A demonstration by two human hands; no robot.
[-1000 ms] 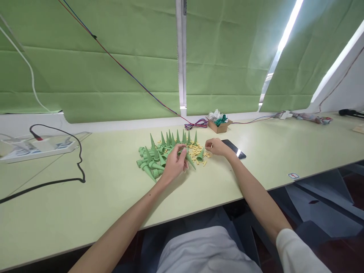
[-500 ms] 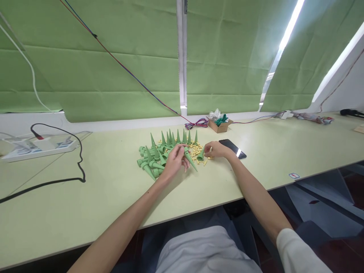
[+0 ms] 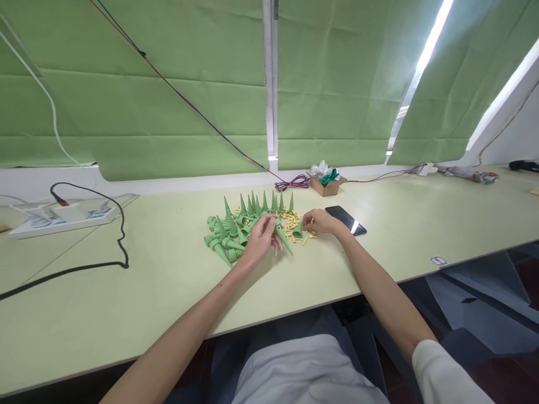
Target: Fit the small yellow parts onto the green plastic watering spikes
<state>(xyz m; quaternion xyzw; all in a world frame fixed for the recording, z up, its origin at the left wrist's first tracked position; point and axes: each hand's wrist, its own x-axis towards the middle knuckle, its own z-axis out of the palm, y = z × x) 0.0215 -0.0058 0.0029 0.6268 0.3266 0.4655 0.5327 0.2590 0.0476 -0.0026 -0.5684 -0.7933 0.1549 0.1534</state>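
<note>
My left hand [image 3: 261,238] pinches a green plastic watering spike [image 3: 284,238] by its wide end; the tip slants down to the right, toward me. Just right of it, my right hand [image 3: 319,220] is at the edge of the small yellow plastic pieces [image 3: 291,224], fingertips drawn together; what is between them is hidden. A short green cone [image 3: 297,230] rests beside those fingertips. Behind and left of my left hand lie several green spikes [image 3: 223,247] and caps, some on their sides. A row of green spikes [image 3: 253,203] stands point up at the back.
A black phone [image 3: 345,220] lies right of my right hand. Behind it stands a small cardboard box [image 3: 325,186] with clear plastic and green material, beside a bundled cable [image 3: 292,182]. A power strip [image 3: 63,221] with a black cord [image 3: 122,241] is on the left.
Both hands stay nearly in place, the left one still with the spike and the right one at the yellow pieces. The whole view has shifted very slightly.
</note>
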